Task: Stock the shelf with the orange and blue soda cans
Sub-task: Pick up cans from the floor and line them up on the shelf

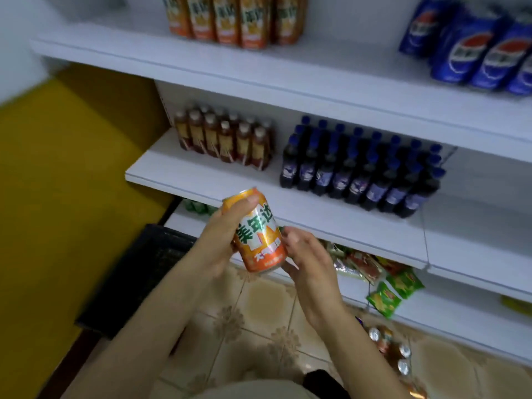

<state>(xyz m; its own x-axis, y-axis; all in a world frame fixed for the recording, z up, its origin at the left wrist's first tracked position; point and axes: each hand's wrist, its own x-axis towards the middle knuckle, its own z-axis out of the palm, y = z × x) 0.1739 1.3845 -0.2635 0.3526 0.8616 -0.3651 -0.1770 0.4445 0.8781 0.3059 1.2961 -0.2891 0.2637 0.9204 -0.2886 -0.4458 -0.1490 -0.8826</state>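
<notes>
An orange soda can [259, 234] with green characters is held tilted in front of the white shelves. My left hand [227, 228] wraps its left side, thumb near the top rim. My right hand [308, 260] touches its lower right side and base with the fingers. On the top shelf [259, 70] stand several orange cans [236, 18] at the left and several blue cans [475, 50] at the right. More cans [388, 347] stand on the tiled floor at the lower right.
The middle shelf [230, 191] carries brown tea bottles [224, 136] and dark blue-capped soda bottles [359, 165]. Green snack bags [391, 289] lie on the low shelf. A dark crate [138, 277] sits on the floor at left, beside a yellow surface [63, 168].
</notes>
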